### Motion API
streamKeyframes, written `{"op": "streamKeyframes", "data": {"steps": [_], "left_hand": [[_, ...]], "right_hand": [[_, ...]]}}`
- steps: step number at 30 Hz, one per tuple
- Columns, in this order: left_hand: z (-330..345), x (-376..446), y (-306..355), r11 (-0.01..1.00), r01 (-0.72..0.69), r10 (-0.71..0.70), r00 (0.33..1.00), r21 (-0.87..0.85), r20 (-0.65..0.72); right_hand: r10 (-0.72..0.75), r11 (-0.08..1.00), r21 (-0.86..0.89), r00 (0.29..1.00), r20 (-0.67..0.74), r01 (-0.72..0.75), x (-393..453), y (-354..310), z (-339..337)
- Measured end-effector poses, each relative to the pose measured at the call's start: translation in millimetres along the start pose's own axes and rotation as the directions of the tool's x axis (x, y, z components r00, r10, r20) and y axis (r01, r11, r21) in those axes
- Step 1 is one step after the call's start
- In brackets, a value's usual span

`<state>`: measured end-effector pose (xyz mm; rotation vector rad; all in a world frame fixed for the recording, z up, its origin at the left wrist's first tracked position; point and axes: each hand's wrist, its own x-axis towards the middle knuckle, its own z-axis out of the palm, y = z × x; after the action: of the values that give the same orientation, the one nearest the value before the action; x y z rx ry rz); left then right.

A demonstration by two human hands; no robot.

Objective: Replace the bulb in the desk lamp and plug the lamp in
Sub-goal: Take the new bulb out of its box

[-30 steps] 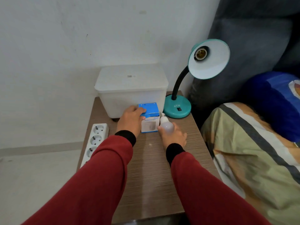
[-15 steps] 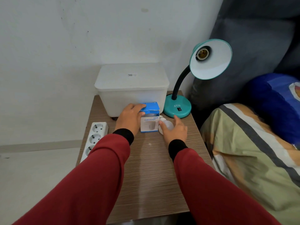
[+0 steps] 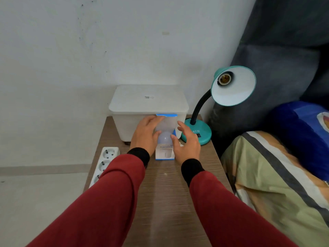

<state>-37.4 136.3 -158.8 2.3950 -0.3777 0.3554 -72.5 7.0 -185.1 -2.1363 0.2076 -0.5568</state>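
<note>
1. Fingers of the left hand (image 3: 145, 133) wrap the bulb box (image 3: 165, 154); the right hand (image 3: 187, 143) is spread open, thumb touching the bulb (image 3: 164, 138) showing at the opened box.
2. Done: the lamp (image 3: 231, 86) at two o'clock has a bare socket (image 3: 223, 79).
3. Left: fitting the bulb, then plugging into the power strip (image 3: 105, 162) at nine o'clock.

A bedroom: bedside table (image 3: 169, 202) beside striped bedding (image 3: 277, 184) (pillow (image 3: 299, 138) too).

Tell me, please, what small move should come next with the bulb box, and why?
Probably lift the bulb out of the opened box with the right hand while the left hand steadies it: the flap is up, and the lamp socket is empty.
</note>
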Motion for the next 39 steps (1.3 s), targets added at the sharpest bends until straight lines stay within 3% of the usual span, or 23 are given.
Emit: {"op": "streamKeyframes", "data": {"steps": [5, 10, 15, 19, 24, 28, 36, 39], "left_hand": [[3.0, 3.8, -14.1, 0.989, 0.016, -0.033, 0.993, 0.144, 0.117], [1.0, 4.2, -23.1, 0.996, 0.065, -0.079, 0.957, 0.061, 0.278], [-1.1, 6.5, -24.5, 0.997, 0.046, -0.064, 0.947, 0.066, 0.316], [-1.0, 5.9, -25.3, 0.996, 0.051, -0.073, 0.945, 0.075, 0.320], [-2.6, 6.0, -25.6, 0.995, 0.051, -0.075, 0.943, 0.082, 0.324], [-3.3, 5.4, -24.3, 0.994, 0.052, -0.080, 0.948, 0.096, 0.309], [-3.1, 1.2, -11.1, 0.978, 0.085, -0.133, 0.958, 0.189, 0.255], [-5.9, -3.1, -4.5, 0.973, 0.099, -0.144, 0.967, 0.209, 0.212]], "right_hand": [[0.003, 0.988, -0.152, 0.990, 0.143, 0.019, 7.2, 2.2, 0.8], [0.042, 0.945, -0.322, 0.961, 0.274, 0.050, 22.8, 1.4, -3.3], [0.189, 0.859, -0.504, 0.858, 0.477, 0.091, 51.4, -5.7, -4.9], [0.221, 0.809, -0.555, 0.773, 0.594, 0.196, 63.1, -13.6, 0.8], [0.179, 0.924, -0.373, 0.776, 0.605, 0.078, 58.1, -15.6, -5.0], [0.057, 0.982, -0.181, 0.852, 0.520, 0.045, 53.8, -23.6, -21.2], [-0.049, 0.995, 0.098, 0.917, 0.395, 0.011, 39.3, -30.6, -40.3], [-0.009, 0.969, 0.231, 0.921, 0.390, -0.088, 35.3, -35.6, -51.4]]}}
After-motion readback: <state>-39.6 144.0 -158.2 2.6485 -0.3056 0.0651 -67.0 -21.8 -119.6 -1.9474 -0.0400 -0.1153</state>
